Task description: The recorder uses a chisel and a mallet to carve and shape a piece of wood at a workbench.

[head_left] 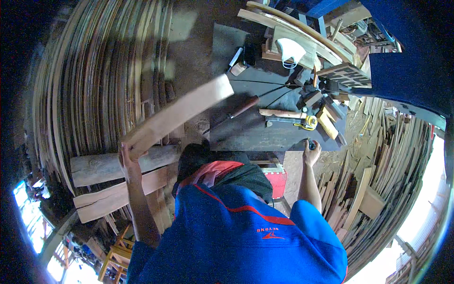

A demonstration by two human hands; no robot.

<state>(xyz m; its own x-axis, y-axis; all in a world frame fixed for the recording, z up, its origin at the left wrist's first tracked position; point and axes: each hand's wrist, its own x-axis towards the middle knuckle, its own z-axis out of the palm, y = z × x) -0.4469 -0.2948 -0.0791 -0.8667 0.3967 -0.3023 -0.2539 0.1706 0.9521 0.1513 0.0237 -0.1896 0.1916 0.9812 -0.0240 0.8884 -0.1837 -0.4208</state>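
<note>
My left hand (129,158) is closed round the near end of a pale wooden board (182,112). The board slants up to the right, its far end over the left edge of the dark workbench (246,135). At the bench's near right corner, my right hand (311,154) has its fingers curled round a small dark round thing (312,146), whose kind I cannot make out. Ahead of that hand lie a yellow tape measure (310,122) and a tool with a wooden handle (283,113). A brown-handled tool (243,107) rests farther left on the bench.
Several wood blocks (327,125) crowd the bench's right side. A white mask (291,51) lies on boards at the back. Long stacked planks (104,71) fill the left, with a thick timber (113,166) near my left arm. More wood strips (392,161) stand at the right.
</note>
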